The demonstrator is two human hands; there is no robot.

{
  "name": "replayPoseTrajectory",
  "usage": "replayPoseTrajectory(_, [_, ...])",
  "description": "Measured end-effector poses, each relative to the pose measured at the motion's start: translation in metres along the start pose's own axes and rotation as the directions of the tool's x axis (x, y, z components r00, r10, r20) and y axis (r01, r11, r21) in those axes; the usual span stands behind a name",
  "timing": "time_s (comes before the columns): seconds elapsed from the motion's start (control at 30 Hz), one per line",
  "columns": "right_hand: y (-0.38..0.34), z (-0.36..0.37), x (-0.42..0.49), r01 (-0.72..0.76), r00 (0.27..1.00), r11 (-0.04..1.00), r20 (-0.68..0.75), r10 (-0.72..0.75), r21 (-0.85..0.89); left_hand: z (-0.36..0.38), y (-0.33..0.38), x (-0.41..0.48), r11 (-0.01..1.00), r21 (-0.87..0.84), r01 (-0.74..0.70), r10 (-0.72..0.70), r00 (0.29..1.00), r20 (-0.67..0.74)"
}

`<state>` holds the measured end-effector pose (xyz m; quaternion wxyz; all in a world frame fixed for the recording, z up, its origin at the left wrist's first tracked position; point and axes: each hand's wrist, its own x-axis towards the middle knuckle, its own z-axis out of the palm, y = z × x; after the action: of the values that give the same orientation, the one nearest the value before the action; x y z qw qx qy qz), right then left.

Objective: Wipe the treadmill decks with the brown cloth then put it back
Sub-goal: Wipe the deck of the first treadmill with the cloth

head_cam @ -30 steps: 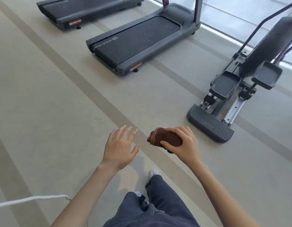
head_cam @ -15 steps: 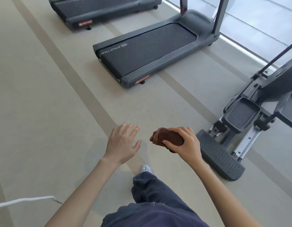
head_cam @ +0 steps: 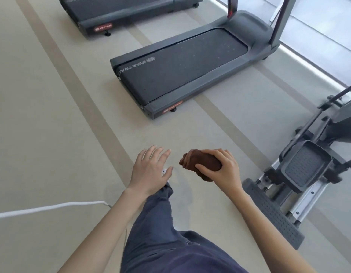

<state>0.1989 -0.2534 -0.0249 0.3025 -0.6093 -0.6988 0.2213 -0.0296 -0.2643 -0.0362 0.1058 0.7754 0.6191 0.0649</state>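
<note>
We hold the cloth bunched in our right hand, fingers wrapped over the top and thumb pressed against its near side, so the grip is closed around its middle. One crumpled end sticks out toward our left hand, which hangs open and empty just beside it, fingers spread, touching nothing.

The cloth looks soft and light, a brown rag that folds and wrinkles on itself. We judge it will sag wherever we do not support it, so a fistful like this carries it well but wipes poorly. For wiping, we would probably want it opened out or folded flat under the palm, with the fingers pinning its edge so it does not roll up as it drags. It seems neither slippery nor fragile, and a firm squeeze should do it no harm.

2 treadmills stand ahead on the floor. The near treadmill lies well apart from our hands, its dark belt showing pale specks. The far treadmill sits beyond it, partly cut off by the frame. An elliptical stands to our right. Nothing is wiped yet, as far as we can judge.
</note>
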Motion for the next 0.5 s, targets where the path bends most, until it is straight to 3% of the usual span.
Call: replayPoseTrajectory(0.5, [0.003,0.035,0.305,0.061,0.997,0.998,-0.035,-0.062,-0.011,-0.057,-0.101,0.257,0.999,0.029,0.024,-0.023,0.999,-0.031])
